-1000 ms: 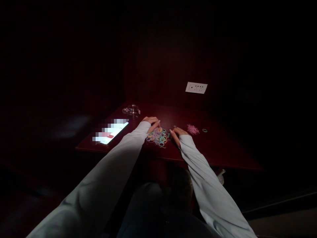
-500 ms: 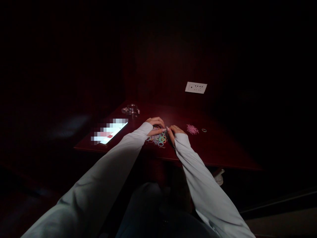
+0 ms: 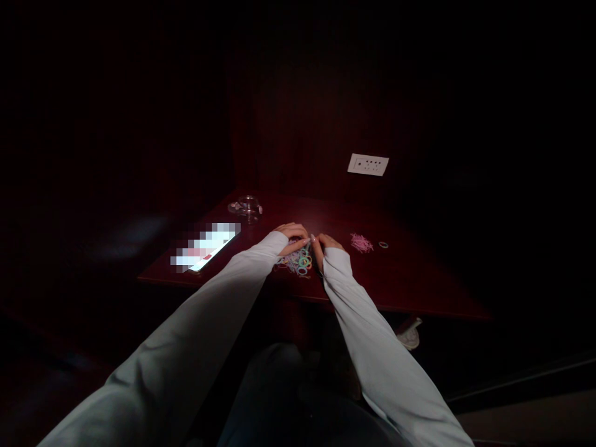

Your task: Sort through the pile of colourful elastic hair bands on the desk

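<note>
Bands [image 3: 302, 264] lie by your left hand [image 3: 292, 234] and right hand [image 3: 322, 244], seemingly being picked through; closure and hold unclear, the next move likely needs delicate pinching.

I see both arms stretched forward in long pale sleeves [image 3: 223, 292], the left arm [image 3: 181, 341] and the right arm [image 3: 377, 347] slanting inward. The left grip [image 3: 293, 233] is palm down, fingers curled. The right grip [image 3: 327, 241] faces it, bent inward. Their fingertips [image 3: 306, 240] nearly meet; how tightly they close, I can't make out.
</note>
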Tool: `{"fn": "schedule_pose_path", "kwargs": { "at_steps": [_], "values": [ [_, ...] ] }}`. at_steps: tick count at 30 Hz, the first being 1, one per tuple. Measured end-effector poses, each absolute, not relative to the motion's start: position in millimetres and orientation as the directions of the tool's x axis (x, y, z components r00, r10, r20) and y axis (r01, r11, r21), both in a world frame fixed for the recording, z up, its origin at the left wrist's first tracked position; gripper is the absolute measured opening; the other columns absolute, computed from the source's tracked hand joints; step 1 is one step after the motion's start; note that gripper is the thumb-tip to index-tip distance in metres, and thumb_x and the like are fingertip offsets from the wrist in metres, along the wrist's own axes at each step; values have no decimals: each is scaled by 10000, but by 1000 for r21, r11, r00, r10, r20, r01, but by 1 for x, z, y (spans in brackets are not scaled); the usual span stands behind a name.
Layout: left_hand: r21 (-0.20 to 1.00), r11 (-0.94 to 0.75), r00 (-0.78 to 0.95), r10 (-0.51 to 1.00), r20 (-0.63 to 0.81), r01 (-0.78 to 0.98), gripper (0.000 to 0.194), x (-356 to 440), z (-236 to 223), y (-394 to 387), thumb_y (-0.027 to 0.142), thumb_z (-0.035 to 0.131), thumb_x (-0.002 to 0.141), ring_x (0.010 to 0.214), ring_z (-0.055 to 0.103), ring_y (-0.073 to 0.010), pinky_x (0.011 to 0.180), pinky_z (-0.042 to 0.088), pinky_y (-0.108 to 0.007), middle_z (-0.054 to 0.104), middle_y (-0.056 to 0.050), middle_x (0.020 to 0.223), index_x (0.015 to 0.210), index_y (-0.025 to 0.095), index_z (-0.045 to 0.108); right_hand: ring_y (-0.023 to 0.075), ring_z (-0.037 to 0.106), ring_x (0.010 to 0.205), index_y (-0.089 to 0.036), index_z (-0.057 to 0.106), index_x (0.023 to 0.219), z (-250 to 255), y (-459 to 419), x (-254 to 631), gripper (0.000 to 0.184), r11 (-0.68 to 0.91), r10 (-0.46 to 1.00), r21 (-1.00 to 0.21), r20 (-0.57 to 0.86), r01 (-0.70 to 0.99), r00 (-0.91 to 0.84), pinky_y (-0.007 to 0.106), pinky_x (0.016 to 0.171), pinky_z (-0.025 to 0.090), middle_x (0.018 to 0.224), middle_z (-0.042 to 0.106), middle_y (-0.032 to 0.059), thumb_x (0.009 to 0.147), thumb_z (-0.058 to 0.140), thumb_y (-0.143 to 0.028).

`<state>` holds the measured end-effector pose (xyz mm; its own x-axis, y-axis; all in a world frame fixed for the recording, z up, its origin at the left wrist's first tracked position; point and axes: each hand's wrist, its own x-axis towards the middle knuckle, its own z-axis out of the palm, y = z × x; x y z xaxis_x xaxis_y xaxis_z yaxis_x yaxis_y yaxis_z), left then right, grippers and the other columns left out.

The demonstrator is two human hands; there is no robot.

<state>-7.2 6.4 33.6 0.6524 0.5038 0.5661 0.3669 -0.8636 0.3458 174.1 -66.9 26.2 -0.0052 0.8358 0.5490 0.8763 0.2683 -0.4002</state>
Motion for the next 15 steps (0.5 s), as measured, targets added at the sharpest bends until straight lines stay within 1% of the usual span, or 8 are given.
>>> {"fn": "schedule_pose_path", "kwargs": {
  "at_steps": [4,7,10,15],
  "values": [
    [338,-877,635,481,605,342,313,-5,27,14,408,546,1019,919,675,-192,915,513,-350,765,-73,1006,883,198,734,174,661,861,-240,638,839,24,-62,174,421,231,848,-412,530,882,25,247,710,402,923,731,47,1092,377,-455],
    [341,-883,610,470,638,323,333,-2,20,19,442,563,1005,898,669,-199,882,523,-354,757,-79,967,855,195,730,174,659,859,-241,630,843,27,-64,174,406,260,853,-401,522,878,-14,246,717,407,917,734,47,1090,377,-440],
    [352,-888,606,460,650,297,347,-1,16,21,465,567,1002,916,678,-205,888,529,-362,759,-84,976,860,196,734,173,667,872,-241,624,847,31,-67,175,380,266,868,-404,496,875,-35,241,730,411,921,738,45,1086,390,-420],
    [373,-890,613,452,648,262,382,-2,18,20,490,566,1000,912,688,-206,894,538,-367,761,-87,968,835,194,742,172,665,867,-243,617,827,33,-69,173,376,237,875,-423,484,875,-3,242,725,406,922,744,46,1080,407,-425]
  ]
}}
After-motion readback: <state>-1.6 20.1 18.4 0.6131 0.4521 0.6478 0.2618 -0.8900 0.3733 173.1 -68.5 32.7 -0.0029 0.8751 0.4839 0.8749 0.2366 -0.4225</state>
